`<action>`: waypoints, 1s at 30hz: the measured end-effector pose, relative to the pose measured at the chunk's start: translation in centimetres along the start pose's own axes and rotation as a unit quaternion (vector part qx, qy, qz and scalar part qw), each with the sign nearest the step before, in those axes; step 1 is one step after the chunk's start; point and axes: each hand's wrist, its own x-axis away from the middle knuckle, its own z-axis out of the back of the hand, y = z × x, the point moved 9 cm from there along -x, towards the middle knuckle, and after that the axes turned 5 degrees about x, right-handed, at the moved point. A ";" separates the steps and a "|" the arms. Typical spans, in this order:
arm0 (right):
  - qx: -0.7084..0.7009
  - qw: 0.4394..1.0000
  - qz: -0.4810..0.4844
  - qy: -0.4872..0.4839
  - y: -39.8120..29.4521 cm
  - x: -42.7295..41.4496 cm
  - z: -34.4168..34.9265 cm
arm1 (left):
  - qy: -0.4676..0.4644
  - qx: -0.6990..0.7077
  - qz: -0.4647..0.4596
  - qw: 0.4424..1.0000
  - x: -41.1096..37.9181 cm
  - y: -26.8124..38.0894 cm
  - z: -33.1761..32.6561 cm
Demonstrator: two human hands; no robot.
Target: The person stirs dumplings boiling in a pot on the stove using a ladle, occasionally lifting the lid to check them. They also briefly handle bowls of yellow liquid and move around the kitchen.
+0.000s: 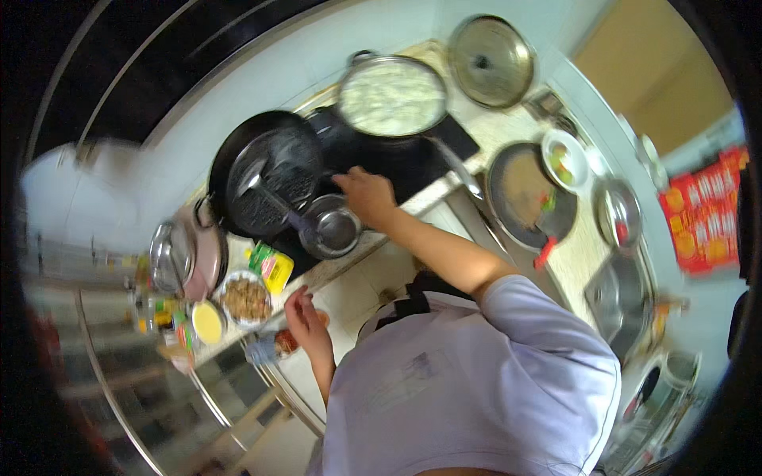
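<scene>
My right hand (pixel 370 201) reaches over the black stove. Its fingertips are near the edge of a dark wok (pixel 280 172), beside a small metal bowl (pixel 334 225); blur hides whether they grip anything. A metal spatula or ladle (pixel 255 181) rests in the wok, its dark handle crossing the bowl. Lower left, my left hand (pixel 307 324) hangs in front of the counter edge with nothing in it. Nearest to it are a white bowl of brown chopped food (pixel 246 298) and a yellow and green packet or bottle (pixel 271 268).
A pan of pale food (pixel 393 98) sits at the back of the stove, its handle pointing towards me. A glass lid (pixel 492 62) leans on the wall. Right: a round cutting board (pixel 524 196) with a red-handled knife (pixel 545 253), and a sink (pixel 619 303). Left: a pink pot (pixel 205 262).
</scene>
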 end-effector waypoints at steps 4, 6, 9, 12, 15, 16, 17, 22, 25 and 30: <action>-0.031 0.997 -0.011 0.074 0.7 0.7 1.9 | -0.169 -0.066 0.016 0.983 0.1 -1.6 -2.9; -0.056 0.995 -0.024 0.074 1.1 1.7 3.0 | -0.244 -0.057 0.041 0.967 0.3 -2.3 -4.7; 0.003 0.988 -0.053 0.147 0.7 4.9 8.7 | -0.369 0.004 0.056 0.928 1.3 -2.6 -8.5; -0.125 0.973 -0.068 0.179 0.0 9.7 12.0 | -0.437 0.135 0.123 0.881 3.4 0.3 -12.9; -0.163 0.974 -0.086 0.128 -0.9 15.0 12.1 | -0.452 0.213 0.199 0.843 5.5 -2.2 -15.0; -0.168 0.976 -0.093 0.102 -0.4 15.9 11.3 | -0.466 0.176 0.219 0.839 5.8 -2.7 -15.2; -0.143 0.979 -0.128 0.073 0.7 16.4 10.3 | -0.476 0.140 0.238 0.835 6.2 -3.2 -15.3; -0.053 0.982 -0.170 -0.068 3.7 15.7 3.5 | -0.420 0.028 0.282 0.862 7.8 -8.6 -10.2; -0.053 0.978 -0.140 -0.144 3.8 13.9 1.1 | -0.365 -0.010 0.254 0.896 7.6 -9.0 -6.7; 0.109 0.980 -0.018 -0.163 2.4 11.7 -2.9 | -0.224 0.022 0.268 0.937 8.1 -10.0 -3.1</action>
